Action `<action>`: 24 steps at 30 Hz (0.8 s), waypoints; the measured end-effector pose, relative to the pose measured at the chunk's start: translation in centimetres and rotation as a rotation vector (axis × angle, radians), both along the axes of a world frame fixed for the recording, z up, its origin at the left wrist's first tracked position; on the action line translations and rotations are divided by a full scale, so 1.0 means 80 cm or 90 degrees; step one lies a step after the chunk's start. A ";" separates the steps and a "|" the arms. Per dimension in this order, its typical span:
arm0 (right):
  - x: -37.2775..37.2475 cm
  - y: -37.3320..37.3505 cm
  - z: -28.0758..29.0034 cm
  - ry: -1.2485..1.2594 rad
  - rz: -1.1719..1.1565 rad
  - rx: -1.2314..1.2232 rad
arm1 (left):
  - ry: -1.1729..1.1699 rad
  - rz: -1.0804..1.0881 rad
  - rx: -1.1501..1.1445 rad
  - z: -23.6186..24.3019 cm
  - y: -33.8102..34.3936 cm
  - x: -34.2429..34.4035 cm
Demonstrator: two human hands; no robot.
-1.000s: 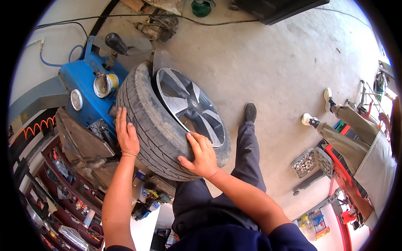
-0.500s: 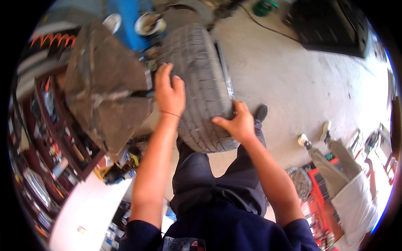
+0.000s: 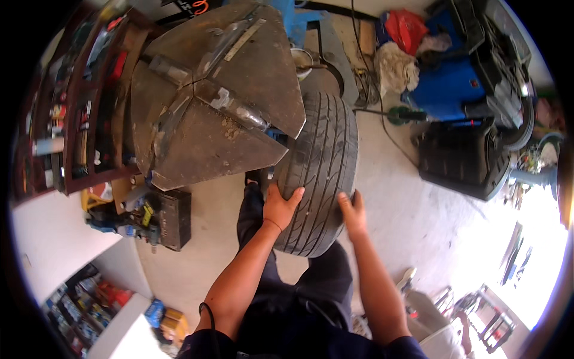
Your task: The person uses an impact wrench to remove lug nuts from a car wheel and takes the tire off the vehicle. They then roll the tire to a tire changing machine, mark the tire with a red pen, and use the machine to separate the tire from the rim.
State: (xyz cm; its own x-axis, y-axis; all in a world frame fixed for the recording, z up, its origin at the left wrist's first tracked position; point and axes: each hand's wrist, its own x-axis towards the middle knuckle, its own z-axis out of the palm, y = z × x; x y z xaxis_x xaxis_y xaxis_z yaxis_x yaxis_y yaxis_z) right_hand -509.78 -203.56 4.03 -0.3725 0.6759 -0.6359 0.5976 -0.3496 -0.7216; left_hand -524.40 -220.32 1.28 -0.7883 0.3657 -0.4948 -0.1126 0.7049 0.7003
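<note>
A worn black car tyre (image 3: 323,155) stands upright in front of my legs, its tread facing up at me. My left hand (image 3: 282,206) grips its left edge, the thumb lying on the tread and the fingers going out of sight down the sidewall. On the other edge my right hand (image 3: 353,212) holds it the same way, thumb toward the tread, fingers mostly hidden. Left of the tyre is the brown metal turntable (image 3: 263,66) of a tyre changer, with clamp jaws (image 3: 239,112) in its slots. One corner of this plate sits close beside the tyre.
A dark red shelf (image 3: 78,149) full of small items stands at the left, a metal box (image 3: 175,220) below the turntable. Far right are a black machine part (image 3: 460,157) and a blue cabinet (image 3: 445,72). A cable (image 3: 385,128) crosses the floor. Another person (image 3: 427,320) is at lower right.
My view has swung left, showing more of the turntable. My left hand has come down along the tyre's left edge and now grips nearer me, level with the right hand.
</note>
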 end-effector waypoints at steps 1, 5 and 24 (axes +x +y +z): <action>-0.003 -0.006 -0.007 -0.056 0.011 0.114 | 0.030 0.017 0.021 0.000 0.006 0.010; -0.002 -0.012 -0.034 -0.055 -0.013 0.229 | 0.114 0.078 -0.012 0.002 0.029 0.044; 0.025 0.000 -0.053 -0.070 0.016 0.311 | 0.133 0.107 -0.002 -0.002 0.026 0.056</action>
State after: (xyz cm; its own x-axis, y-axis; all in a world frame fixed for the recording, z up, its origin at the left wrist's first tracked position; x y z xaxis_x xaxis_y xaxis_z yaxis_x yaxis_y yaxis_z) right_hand -507.80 -203.52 -0.23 -0.3407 0.8964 -0.2834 0.6837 0.0293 -0.7292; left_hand -519.92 -218.27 1.12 -0.9231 0.2202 -0.3152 -0.0809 0.6903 0.7190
